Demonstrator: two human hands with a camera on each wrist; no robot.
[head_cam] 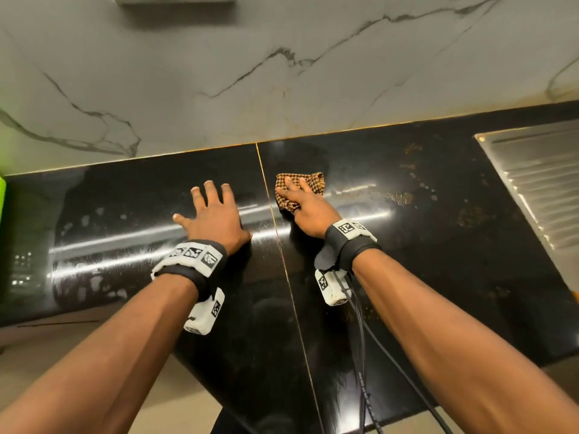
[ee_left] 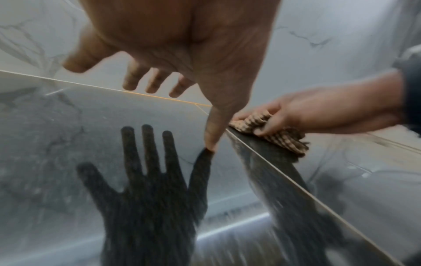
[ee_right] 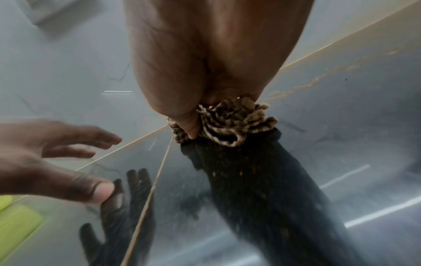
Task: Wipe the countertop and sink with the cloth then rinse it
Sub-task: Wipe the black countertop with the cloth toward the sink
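Observation:
The brown and black checked cloth [head_cam: 313,180] lies bunched on the glossy black countertop [head_cam: 407,261], just right of a thin seam [head_cam: 275,227]. My right hand [head_cam: 308,208] presses on it, fingers over the top and thumb pinching the folds; the right wrist view shows the thumb dug into the cloth [ee_right: 237,124]. My left hand [head_cam: 214,209] rests with fingers spread on the counter left of the seam and holds nothing. In the left wrist view, the cloth [ee_left: 284,142] sits under the right hand [ee_left: 318,111]. The ribbed steel sink drainboard [head_cam: 539,183] is at the far right.
Brown crumbs and smears [head_cam: 398,197] lie on the counter between the cloth and the drainboard. Pale dried spots [head_cam: 94,214] mark the left slab. A marble wall [head_cam: 219,73] backs the counter. A bright green object [head_cam: 2,195] stands at the left edge. Cables hang from my right wrist.

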